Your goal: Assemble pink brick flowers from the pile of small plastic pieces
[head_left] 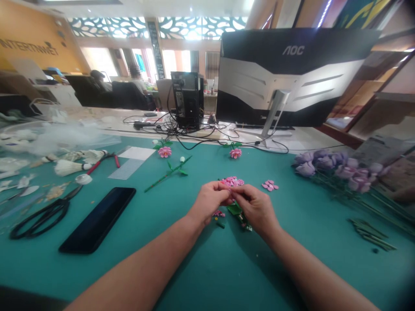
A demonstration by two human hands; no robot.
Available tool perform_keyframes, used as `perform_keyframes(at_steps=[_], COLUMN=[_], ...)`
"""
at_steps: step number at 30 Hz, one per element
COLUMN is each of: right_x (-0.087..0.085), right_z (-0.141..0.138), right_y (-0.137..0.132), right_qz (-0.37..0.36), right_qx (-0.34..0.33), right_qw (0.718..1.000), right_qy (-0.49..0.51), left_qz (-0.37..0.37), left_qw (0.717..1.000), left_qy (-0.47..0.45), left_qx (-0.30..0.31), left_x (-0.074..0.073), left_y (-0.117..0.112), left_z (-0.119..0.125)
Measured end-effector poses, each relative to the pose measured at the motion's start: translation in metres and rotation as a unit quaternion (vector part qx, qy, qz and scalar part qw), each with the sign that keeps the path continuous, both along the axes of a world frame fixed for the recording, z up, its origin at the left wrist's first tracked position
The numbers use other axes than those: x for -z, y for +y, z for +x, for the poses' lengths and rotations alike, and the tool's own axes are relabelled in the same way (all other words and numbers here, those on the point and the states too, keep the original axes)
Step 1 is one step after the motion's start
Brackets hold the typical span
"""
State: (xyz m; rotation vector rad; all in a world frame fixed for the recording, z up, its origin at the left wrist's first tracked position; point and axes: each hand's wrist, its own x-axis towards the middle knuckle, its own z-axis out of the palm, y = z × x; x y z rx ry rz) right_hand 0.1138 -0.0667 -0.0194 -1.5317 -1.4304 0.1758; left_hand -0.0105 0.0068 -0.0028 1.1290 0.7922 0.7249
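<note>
My left hand (209, 201) and my right hand (254, 207) meet above a teal mat (201, 276), their fingertips pinching a pink plastic brick flower (231, 181). Part of it is hidden by my fingers. Just beyond my right hand lie loose pink petal pieces (270, 185). Under my wrists sit green leaf pieces (236, 211) and small pink parts (218, 213). Farther off on the mat are a finished pink flower with its leaves (164, 152), a second one (235, 153), and a green stem with a white bud (168, 172).
A black smartphone (97, 220) and black-handled scissors (39, 218) lie left, near shuttlecocks (68, 167) and red-handled pliers (103, 162). Purple artificial flowers (340, 166) and green stems (372, 233) lie right. Behind stand an AOC monitor (292, 73), a computer tower (187, 100) and tangled cables (171, 127).
</note>
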Motion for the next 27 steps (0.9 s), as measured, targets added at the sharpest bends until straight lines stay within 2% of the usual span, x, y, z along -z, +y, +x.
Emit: perform_keyframes(at_steps=[5,12,24,27], right_x=[-0.0017,-0.0023,-0.0019,-0.0013], right_z=[0.0042,0.0047,0.0013,0.0017], right_y=[-0.001,-0.0031,-0.0024,-0.0022], right_qz=[-0.013,-0.035,-0.01,-0.019], right_qx=[0.002,-0.02,-0.004,-0.014], right_qw=[1.0,0.992,0.997,0.995], right_qy=[0.003,0.116,0.07,0.099], left_qz=[0.0,0.004,0.025,0.018], left_qw=[1.0,1.0,1.0,1.0], left_qy=[0.01,0.008,0.009,0.006], left_qx=[0.021,0.028,0.005,0.005], left_x=[-0.0002,-0.0022,-0.0026,-0.0027], left_y=[0.0007,-0.0001,-0.0015,-0.0019], left_z=[0.0002,0.0006,0.0016,0.0018])
